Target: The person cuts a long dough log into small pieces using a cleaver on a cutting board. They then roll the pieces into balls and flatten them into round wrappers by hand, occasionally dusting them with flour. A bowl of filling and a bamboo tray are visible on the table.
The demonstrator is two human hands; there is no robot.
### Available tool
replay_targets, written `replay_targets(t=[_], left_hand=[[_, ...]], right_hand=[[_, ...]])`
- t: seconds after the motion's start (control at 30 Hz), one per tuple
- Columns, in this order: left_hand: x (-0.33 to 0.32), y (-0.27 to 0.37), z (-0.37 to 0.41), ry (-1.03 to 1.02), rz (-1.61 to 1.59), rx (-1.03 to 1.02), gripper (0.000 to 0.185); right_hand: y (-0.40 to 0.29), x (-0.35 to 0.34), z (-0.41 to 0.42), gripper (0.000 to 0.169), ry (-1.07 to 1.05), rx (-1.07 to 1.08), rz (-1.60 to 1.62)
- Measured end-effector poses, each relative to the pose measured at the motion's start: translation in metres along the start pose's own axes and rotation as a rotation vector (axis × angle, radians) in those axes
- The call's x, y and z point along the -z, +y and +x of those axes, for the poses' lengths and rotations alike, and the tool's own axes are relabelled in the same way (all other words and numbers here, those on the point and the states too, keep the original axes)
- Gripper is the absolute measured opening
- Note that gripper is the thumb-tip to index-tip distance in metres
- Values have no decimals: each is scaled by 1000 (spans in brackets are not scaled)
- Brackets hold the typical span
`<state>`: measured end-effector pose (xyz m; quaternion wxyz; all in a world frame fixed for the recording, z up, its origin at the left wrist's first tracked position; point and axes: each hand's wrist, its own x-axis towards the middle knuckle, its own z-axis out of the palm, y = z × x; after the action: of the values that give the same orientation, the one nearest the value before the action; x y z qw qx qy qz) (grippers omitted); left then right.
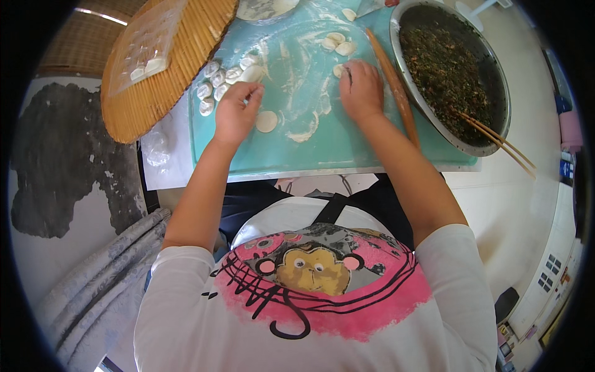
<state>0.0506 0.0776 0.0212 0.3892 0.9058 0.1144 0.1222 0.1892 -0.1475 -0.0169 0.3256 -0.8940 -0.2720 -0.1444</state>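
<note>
My left hand [238, 110] is over the left part of a floured green mat [288, 156], its fingers curled beside several small floured dough pieces [217, 78]. Whether anything sits between those fingertips is hidden. A flat round dough wrapper [266, 122] lies just right of that wrist. My right hand [363, 90] is palm down on the mat's right side, fingers bent, at the edge of a pale dough piece [339, 70]; its grip cannot be made out. Beyond it rest a few more dough pieces [344, 48]. A long tapered wooden rolling pin [393, 83] lies to its right.
A large metal basin [503, 93] of chopped dark green filling [441, 69] stands at the right, with wooden chopsticks [499, 135] in it. At left, a round slatted tray [125, 123] bears a clear plastic tray [155, 35] with white pieces. A flour bowl [267, 10] sits at the back.
</note>
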Motion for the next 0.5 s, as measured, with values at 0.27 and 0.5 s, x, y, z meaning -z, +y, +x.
replay_targets(t=[0.27, 0.5], left_hand=[[15, -2, -23, -115, 59, 93, 22], [23, -26, -12, 441, 125, -19, 30]], right_hand=[[6, -5, -4, 21, 63, -27, 48], [8, -2, -5, 24, 48, 35, -33]])
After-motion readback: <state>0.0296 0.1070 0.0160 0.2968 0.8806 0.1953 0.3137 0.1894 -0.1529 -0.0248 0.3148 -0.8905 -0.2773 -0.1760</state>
